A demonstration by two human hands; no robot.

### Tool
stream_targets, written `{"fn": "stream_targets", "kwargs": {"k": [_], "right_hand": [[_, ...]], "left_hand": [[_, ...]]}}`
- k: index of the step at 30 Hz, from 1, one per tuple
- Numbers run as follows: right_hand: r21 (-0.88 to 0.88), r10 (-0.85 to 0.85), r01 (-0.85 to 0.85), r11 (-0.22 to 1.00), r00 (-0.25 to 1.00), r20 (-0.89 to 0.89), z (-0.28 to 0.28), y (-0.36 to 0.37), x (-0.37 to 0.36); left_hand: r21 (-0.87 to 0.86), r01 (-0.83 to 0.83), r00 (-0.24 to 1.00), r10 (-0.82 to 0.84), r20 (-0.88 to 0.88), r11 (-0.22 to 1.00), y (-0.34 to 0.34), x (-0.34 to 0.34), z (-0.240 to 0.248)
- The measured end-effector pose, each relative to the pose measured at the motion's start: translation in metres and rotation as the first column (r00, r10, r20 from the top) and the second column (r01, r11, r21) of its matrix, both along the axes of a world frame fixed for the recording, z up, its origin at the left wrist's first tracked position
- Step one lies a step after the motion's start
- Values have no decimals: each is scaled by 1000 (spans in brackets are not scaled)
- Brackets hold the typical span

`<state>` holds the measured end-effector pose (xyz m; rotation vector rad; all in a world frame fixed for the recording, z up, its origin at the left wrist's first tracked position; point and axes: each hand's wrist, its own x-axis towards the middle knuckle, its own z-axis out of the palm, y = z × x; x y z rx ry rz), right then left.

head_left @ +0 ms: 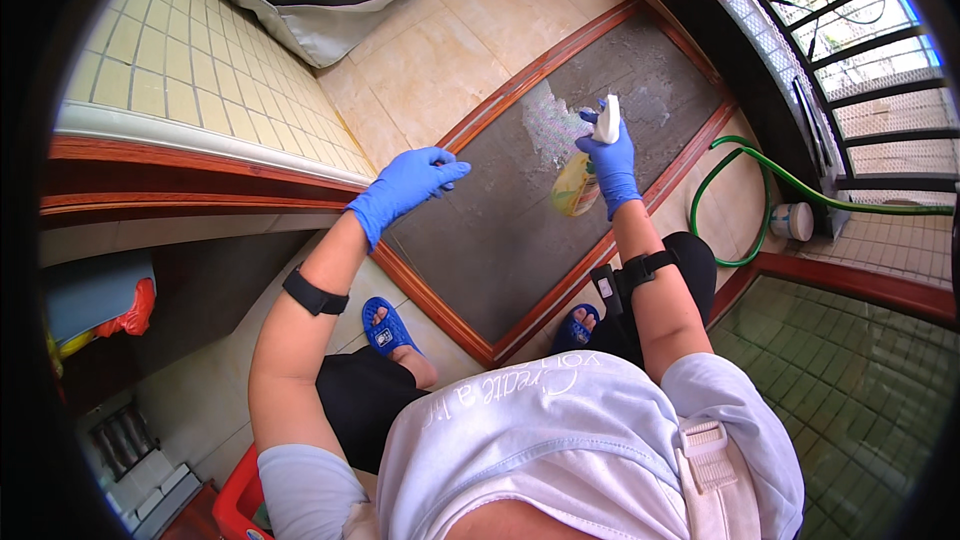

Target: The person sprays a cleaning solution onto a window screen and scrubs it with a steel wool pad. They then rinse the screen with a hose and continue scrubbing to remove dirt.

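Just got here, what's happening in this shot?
A person in blue gloves grips a spray bottle in the right hand, in front of a dark, wood-framed panel. Whitish, foamy-looking patches mark the panel's surface. The left hand is by the panel's left edge, fingers partly curled, with nothing visible in it.

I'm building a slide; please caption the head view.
Blue-gloved right hand grips a spray bottle over a white-patched, framed panel; the gloved left hand hovers nearby.

White, partly legible lettering (516, 384) runs across the front of the person's pale shirt (545, 445)
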<state>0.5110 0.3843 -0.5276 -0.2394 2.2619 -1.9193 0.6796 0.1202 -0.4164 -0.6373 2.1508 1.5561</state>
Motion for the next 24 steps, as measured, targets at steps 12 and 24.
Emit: {"fn": "stream_targets", "kwargs": {"k": [12,24], "right_hand": [[-289,-198,303,908,918,343,14,33,-71],[-224,-200,314,923,886,419,0,72,-84]], "left_hand": [[-184,32,990,-6,144,982,-40,71,2],[-196,38,999,-31,39,980,-44,85,-4]]}}
